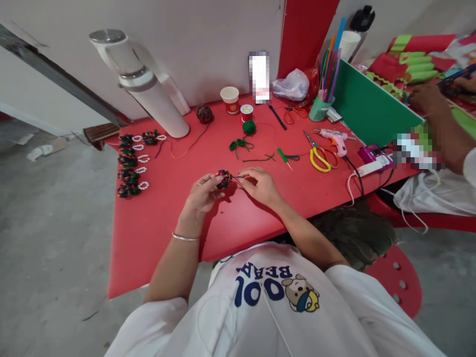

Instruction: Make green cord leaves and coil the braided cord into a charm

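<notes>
Pinched between the thumb and fingers of my left hand (pixel 204 192) is a small crocheted piece (pixel 224 179) in dark multicoloured yarn. A strand of yarn (pixel 238 178) runs from its right side into my right hand (pixel 258 184), whose thumb and forefinger close on it. Whether a thin hook is also in those fingers I cannot make out. Beyond my hands lie green crocheted leaves (pixel 241 144), a green yarn ball (pixel 249 127) and a green-handled crochet hook (pixel 284 157). Several finished-looking yarn pieces with white bead loops (pixel 127 174) sit in a column at the left.
Along the back stand a white thermos (pixel 158 99), a paper cup (pixel 229 100), a thread spool (pixel 246 113) and a phone (pixel 259 77). Yellow-handled pliers (pixel 319 157), a pink glue gun (pixel 336 141) and a power strip (pixel 374 166) lie right. Another person's arm (pixel 446 126) is beyond the green divider (pixel 372 96).
</notes>
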`<state>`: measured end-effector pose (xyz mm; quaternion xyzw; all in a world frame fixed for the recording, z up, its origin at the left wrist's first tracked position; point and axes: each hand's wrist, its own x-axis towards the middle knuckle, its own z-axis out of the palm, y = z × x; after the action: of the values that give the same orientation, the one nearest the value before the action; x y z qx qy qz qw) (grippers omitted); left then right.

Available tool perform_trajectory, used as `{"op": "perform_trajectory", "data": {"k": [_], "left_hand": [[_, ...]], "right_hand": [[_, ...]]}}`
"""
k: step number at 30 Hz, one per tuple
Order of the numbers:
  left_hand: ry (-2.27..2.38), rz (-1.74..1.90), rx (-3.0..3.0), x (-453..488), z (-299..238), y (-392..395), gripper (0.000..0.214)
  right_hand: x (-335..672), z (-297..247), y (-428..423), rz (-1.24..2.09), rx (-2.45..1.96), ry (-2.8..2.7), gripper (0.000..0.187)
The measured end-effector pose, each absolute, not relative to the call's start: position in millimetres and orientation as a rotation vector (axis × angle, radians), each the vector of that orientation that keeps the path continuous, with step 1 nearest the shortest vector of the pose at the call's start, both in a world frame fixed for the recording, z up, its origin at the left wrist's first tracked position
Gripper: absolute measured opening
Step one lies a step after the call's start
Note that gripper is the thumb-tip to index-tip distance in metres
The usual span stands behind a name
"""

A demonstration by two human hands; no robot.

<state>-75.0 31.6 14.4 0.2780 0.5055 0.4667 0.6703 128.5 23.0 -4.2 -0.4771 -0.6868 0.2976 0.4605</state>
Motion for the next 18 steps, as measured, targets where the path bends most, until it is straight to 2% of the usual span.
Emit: {"op": "perform_trajectory", "data": {"k": [8,16,18], "left_hand": [[1.159,1.117,0.561,-72.5,9.7,33.2,0.035],[1.134,1.078,0.513,-73.1,7.8,34.9,0.029],[1.111,1.068,0.501,-73.3,8.3,34.5,0.028]], "right_hand": [[136.4,10.7,-15.4,1.105,-1.228,-1.620,0.019],[126.3,23.0,-50.8,1.135,-0.710,-2.422,0.007],[128.8,29.1,-51.9,1.143,-0.689,-2.446,0.016]]}}
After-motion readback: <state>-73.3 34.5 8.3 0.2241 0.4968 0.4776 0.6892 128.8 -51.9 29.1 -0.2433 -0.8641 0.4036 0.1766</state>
